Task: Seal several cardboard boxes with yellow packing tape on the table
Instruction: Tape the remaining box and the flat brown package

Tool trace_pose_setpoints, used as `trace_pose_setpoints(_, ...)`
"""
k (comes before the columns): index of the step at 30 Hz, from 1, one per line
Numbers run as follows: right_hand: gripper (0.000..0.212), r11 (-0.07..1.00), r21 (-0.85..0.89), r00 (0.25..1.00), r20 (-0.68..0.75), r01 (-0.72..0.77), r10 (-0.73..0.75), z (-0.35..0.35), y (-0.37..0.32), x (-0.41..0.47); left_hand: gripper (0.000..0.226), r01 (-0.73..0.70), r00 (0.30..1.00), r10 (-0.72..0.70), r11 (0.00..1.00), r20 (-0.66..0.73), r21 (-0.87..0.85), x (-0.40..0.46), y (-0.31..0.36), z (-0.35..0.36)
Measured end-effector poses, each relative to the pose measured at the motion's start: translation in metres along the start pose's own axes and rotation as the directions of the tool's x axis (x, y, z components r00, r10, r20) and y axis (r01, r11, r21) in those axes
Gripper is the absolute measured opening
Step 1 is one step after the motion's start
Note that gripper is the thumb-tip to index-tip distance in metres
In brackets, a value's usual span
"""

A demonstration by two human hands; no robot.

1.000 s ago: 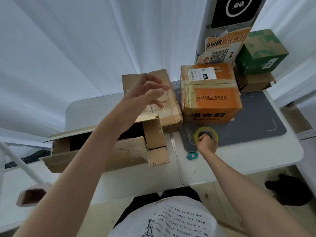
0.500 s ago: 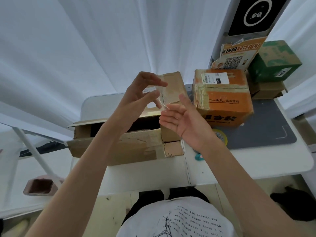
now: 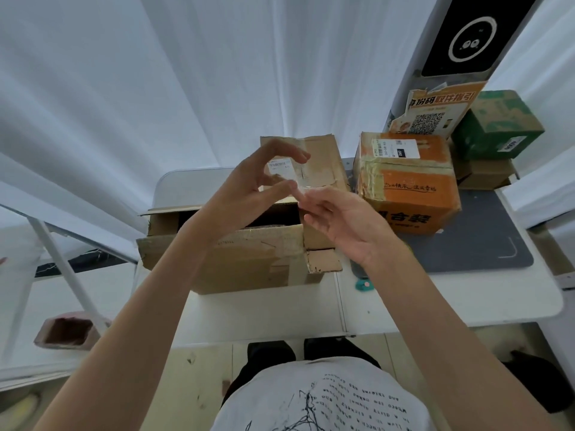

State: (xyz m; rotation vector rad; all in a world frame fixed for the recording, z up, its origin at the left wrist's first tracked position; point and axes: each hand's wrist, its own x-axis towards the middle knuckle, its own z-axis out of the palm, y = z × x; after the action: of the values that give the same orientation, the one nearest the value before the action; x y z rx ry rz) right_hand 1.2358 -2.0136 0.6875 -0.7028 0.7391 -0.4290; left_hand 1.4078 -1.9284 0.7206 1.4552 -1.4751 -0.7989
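Note:
My left hand (image 3: 252,185) is raised over an open brown cardboard box (image 3: 249,259), thumb and forefinger curved apart. My right hand (image 3: 345,225) is palm up beside it, and its straight fingertips touch the left thumb tip, where a small clear scrap of tape (image 3: 300,190) sticks. Behind stands a worn brown box (image 3: 320,157). To the right is an orange box (image 3: 410,188) wrapped in yellowish tape. The yellow tape roll is hidden behind my right hand.
A green box (image 3: 494,126) sits on a small brown box (image 3: 485,177) at the back right, beside a QR-code sign (image 3: 432,115). A grey mat (image 3: 466,250) covers the right of the white table (image 3: 435,303). A teal object (image 3: 362,284) lies near the front edge.
My right hand let go of the tape roll on the mat and rose to meet my left hand. Its fingertips now touch the left thumb and the tape scrap.

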Motion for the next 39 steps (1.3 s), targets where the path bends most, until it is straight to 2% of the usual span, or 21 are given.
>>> trace_pose_setpoints(2, 0.004, 0.983, -0.172, 0.996, -0.060, 0.057, -0.069, -0.001, -0.006, -0.003, 0.030, 0.044, 0.998, -0.045, 0.999, 0.053, 0.016, -0.004, 0.000, 0.002)
trace_pose_setpoints(5, 0.014, 0.885, -0.452, 0.960, -0.181, 0.110, -0.212, -0.001, -0.013, -0.005, 0.041, 0.098, 0.993, -0.100, 0.995, 0.069, 0.026, -0.005, 0.001, 0.008)
trace_pose_setpoints(7, 0.013, 0.794, -0.589, 0.922, -0.207, 0.151, -0.328, 0.000, -0.014, -0.005, 0.057, 0.111, 0.993, -0.114, 0.989, 0.022, 0.100, -0.005, -0.003, 0.012)
trace_pose_setpoints(10, 0.010, 0.682, -0.679, 0.849, -0.166, 0.270, -0.501, -0.004, -0.021, -0.006, 0.086, 0.156, 0.988, -0.148, 0.945, -0.050, 0.288, -0.014, -0.017, 0.017)
trace_pose_setpoints(12, 0.010, 0.626, -0.709, 0.826, -0.110, 0.325, -0.553, -0.009, -0.026, -0.007, 0.101, 0.169, 0.980, -0.198, 0.895, 0.026, 0.413, -0.027, -0.030, 0.028)
trace_pose_setpoints(14, 0.011, 0.587, -0.733, 0.833, -0.051, 0.343, -0.551, -0.015, -0.029, -0.006, 0.115, 0.098, 0.959, -0.236, 0.795, 0.156, 0.599, -0.039, -0.044, 0.046)
trace_pose_setpoints(16, 0.011, 0.563, -0.746, 0.848, 0.003, 0.355, -0.530, -0.021, -0.029, -0.007, 0.120, 0.016, 0.955, -0.224, 0.696, 0.196, 0.718, -0.047, -0.060, 0.063)
trace_pose_setpoints(19, 0.012, 0.523, -0.765, 0.864, 0.085, 0.376, -0.497, -0.026, -0.029, -0.011, 0.103, 0.028, 0.976, -0.181, 0.657, 0.122, 0.754, -0.046, -0.073, 0.072)
trace_pose_setpoints(22, 0.011, 0.450, -0.790, 0.874, 0.212, 0.417, -0.438, -0.027, -0.030, -0.012, 0.077, 0.101, 0.987, -0.158, 0.726, 0.023, 0.681, -0.038, -0.071, 0.068)
trace_pose_setpoints(25, 0.011, 0.353, -0.837, 0.898, 0.320, 0.417, -0.303, -0.027, -0.033, -0.011, 0.049, 0.215, 0.970, -0.241, 0.827, -0.019, 0.519, -0.029, -0.065, 0.060)
trace_pose_setpoints(27, 0.010, 0.302, -0.848, 0.897, 0.381, 0.435, -0.222, -0.025, -0.037, -0.008, 0.028, 0.298, 0.948, -0.317, 0.850, -0.029, 0.435, -0.020, -0.065, 0.055)
trace_pose_setpoints(29, 0.012, 0.278, -0.848, 0.892, 0.428, 0.452, -0.147, -0.022, -0.039, -0.004, 0.016, 0.347, 0.932, -0.362, 0.861, -0.029, 0.372, -0.013, -0.069, 0.051)
trace_pose_setpoints(30, 0.014, 0.264, -0.852, 0.892, 0.440, 0.452, -0.108, -0.021, -0.040, -0.001, 0.012, 0.355, 0.928, -0.372, 0.876, -0.012, 0.328, -0.009, -0.071, 0.049)
trace_pose_setpoints(33, 0.020, 0.206, -0.873, 0.890, 0.455, 0.443, 0.017, -0.018, -0.037, 0.011, 0.024, 0.368, 0.915, -0.396, 0.899, 0.082, 0.237, 0.000, -0.070, 0.045)
trace_pose_setpoints(39, 0.017, 0.087, -0.897, 0.869, 0.442, 0.434, 0.224, -0.017, -0.026, 0.037, 0.010, 0.420, 0.874, -0.456, 0.882, 0.169, 0.213, 0.013, -0.079, 0.038)
